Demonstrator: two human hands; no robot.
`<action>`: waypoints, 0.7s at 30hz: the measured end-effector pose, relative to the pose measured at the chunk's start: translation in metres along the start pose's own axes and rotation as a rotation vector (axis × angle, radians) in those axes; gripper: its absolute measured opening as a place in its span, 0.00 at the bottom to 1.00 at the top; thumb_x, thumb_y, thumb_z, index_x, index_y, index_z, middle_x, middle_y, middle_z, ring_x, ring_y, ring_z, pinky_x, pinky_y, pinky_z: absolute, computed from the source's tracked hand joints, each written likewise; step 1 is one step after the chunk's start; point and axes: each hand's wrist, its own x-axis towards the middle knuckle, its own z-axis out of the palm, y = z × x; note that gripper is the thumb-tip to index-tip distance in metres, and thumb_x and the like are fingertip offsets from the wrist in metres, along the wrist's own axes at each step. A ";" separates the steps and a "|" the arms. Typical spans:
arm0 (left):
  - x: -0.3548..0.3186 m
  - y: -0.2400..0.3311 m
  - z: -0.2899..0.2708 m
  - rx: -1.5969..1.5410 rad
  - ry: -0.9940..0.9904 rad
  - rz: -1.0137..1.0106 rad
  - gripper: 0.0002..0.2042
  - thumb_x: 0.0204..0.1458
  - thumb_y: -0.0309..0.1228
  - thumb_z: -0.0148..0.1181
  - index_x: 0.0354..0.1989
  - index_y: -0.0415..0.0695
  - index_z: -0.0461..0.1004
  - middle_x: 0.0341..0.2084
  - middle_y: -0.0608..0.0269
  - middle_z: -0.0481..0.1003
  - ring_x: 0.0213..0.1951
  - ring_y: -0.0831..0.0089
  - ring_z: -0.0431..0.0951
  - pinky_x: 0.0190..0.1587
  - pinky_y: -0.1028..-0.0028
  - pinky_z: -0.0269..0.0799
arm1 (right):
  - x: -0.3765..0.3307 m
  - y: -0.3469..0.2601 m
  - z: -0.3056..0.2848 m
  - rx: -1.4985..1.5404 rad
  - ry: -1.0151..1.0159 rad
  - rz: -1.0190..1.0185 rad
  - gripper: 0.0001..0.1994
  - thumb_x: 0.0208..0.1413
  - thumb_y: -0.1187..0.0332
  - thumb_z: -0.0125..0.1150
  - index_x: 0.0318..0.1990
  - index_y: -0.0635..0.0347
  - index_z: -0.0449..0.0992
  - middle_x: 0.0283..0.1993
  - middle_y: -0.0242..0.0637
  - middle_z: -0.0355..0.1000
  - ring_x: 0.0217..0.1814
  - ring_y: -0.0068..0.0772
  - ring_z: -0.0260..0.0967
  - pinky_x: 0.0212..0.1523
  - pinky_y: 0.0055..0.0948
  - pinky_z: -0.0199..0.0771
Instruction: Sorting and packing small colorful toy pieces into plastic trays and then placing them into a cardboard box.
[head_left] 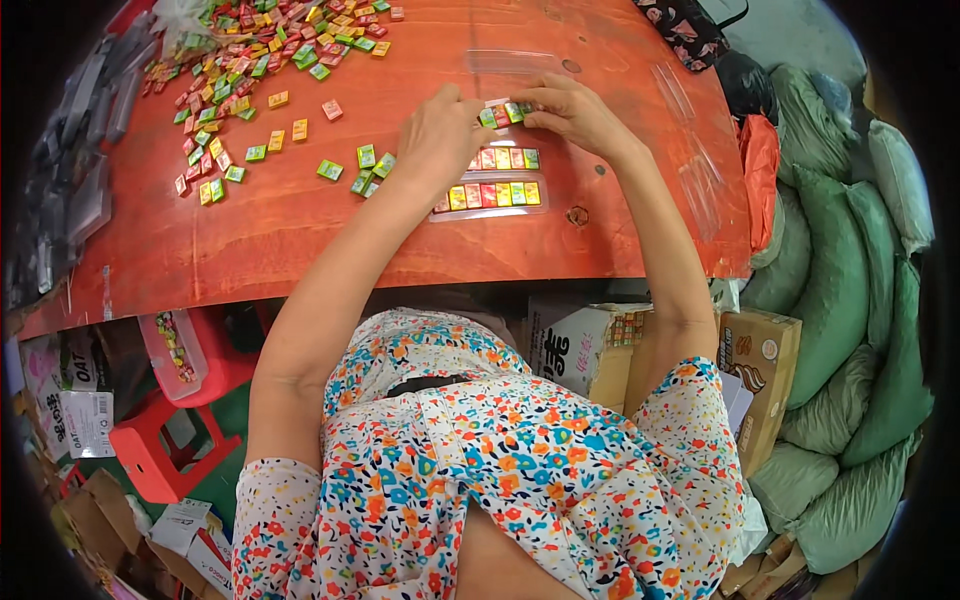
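Observation:
Between my hands, a short row of small coloured boxes (505, 114) in green, red and yellow lies in a clear plastic tray. My left hand (440, 132) is closed at the left end of that row, its fingertips mostly hidden behind the hand. Thumb and fingers of my right hand (578, 115) pinch the row's right end. Just nearer to me are a second row of boxes (515, 158), partly covered by my left hand, and a longer filled clear tray (540, 197). Several loose green boxes (366, 157) sit beside my left wrist.
A big pile of loose small boxes (250, 60) covers the far left of the red table (320, 240). Clear empty trays lie at the far side (510, 62) and at the right (700, 200). Dark plastic pieces (95, 130) line the left edge; green sacks (830, 270) are stacked at right.

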 end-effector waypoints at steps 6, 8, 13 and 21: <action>-0.016 -0.014 -0.008 -0.015 0.011 0.132 0.20 0.50 0.36 0.64 0.50 0.39 0.75 0.48 0.51 0.74 0.48 0.53 0.75 0.49 0.61 0.71 | -0.014 0.007 0.001 0.045 0.085 0.058 0.17 0.54 0.64 0.63 0.51 0.57 0.77 0.49 0.39 0.73 0.52 0.42 0.69 0.50 0.38 0.71; -0.020 -0.018 -0.004 0.088 0.052 0.236 0.25 0.51 0.40 0.63 0.54 0.38 0.71 0.53 0.49 0.71 0.53 0.53 0.71 0.55 0.61 0.67 | -0.019 0.004 0.002 -0.039 0.153 0.056 0.17 0.54 0.64 0.63 0.51 0.58 0.77 0.51 0.38 0.73 0.53 0.42 0.69 0.51 0.37 0.71; -0.028 -0.010 -0.002 0.352 -0.078 0.304 0.41 0.52 0.57 0.55 0.64 0.34 0.59 0.65 0.46 0.60 0.67 0.56 0.58 0.68 0.59 0.51 | -0.026 -0.007 0.025 -0.199 0.027 -0.029 0.28 0.62 0.52 0.51 0.66 0.53 0.62 0.70 0.42 0.57 0.72 0.43 0.53 0.71 0.44 0.49; -0.020 -0.013 0.014 0.325 -0.137 0.341 0.47 0.50 0.64 0.50 0.67 0.35 0.55 0.68 0.49 0.53 0.70 0.58 0.51 0.71 0.61 0.43 | -0.033 -0.016 0.038 -0.207 -0.104 -0.037 0.33 0.65 0.45 0.40 0.70 0.55 0.53 0.74 0.42 0.47 0.77 0.40 0.40 0.75 0.44 0.33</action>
